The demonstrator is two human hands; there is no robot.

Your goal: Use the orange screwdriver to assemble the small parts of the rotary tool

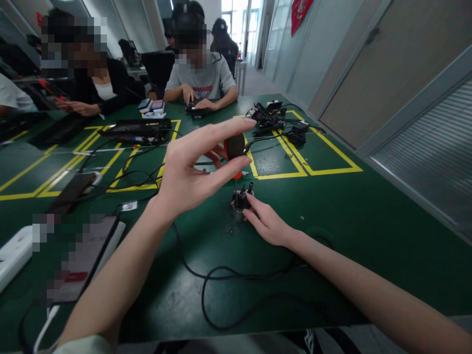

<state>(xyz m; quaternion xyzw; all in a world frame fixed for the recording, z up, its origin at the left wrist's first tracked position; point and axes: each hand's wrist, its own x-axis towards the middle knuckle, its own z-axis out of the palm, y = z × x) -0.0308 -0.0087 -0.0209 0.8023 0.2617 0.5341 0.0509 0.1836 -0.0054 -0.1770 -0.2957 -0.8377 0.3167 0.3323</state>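
Note:
My left hand (pixel 191 164) is raised over the green table (pixel 354 216). Its fingers curl round the black and red handle of a screwdriver (pixel 235 147), whose thin shaft points down. Below the tip stands a small black part (pixel 241 198) with short posts on a round base. My right hand (pixel 266 222) rests on the table with its fingertips pinching that part and steadying it. A black cable (pixel 221 273) loops across the table under both forearms.
Yellow tape (pixel 295 172) marks boxes on the table. A heap of black parts and cables (pixel 275 120) lies far right. A blurred device (pixel 77 255) and white power strip (pixel 13 253) sit at left. Two people work across the table.

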